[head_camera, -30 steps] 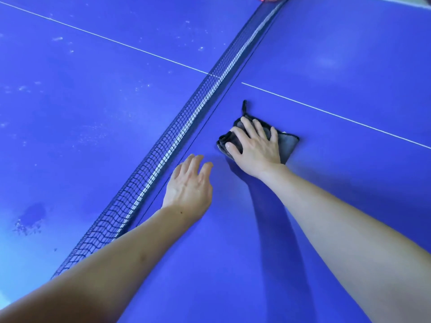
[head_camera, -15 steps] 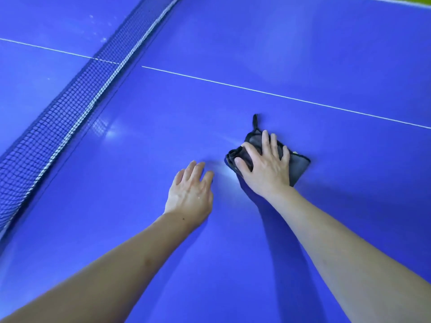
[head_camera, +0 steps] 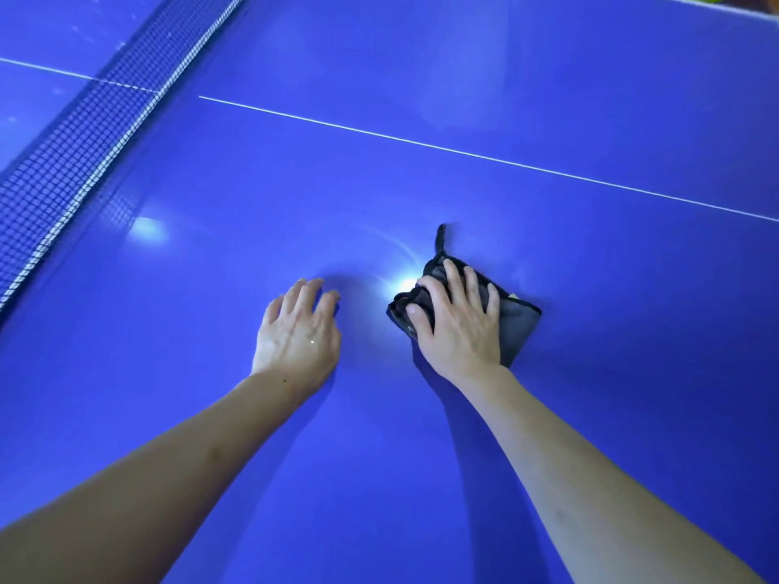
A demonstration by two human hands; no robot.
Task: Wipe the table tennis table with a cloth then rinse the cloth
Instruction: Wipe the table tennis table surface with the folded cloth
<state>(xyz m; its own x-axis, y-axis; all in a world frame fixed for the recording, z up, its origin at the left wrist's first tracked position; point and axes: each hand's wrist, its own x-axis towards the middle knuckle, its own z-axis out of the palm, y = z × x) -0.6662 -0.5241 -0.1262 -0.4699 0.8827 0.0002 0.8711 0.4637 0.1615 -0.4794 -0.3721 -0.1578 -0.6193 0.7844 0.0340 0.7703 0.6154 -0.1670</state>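
The right hand (head_camera: 457,320) presses flat, fingers spread, on the folded dark grey cloth (head_camera: 512,326) mid-way across the glossy blue counter (head_camera: 421,478), for wiping pressure. The left hand (head_camera: 297,335), fingers relaxed, empty, seemingly braces nearby.

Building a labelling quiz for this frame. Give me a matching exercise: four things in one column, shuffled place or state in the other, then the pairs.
Things:
1. folded dark grey cloth
2. left hand
3. black mesh net with white top band
4. thin white centre line

Places or states:
A. crosses the blue table tennis table beyond both hands
B. pinned flat under the right hand
C. far left, running diagonally
D. fingers spread on bare tabletop, holding nothing

Pairs: 1-B, 2-D, 3-C, 4-A
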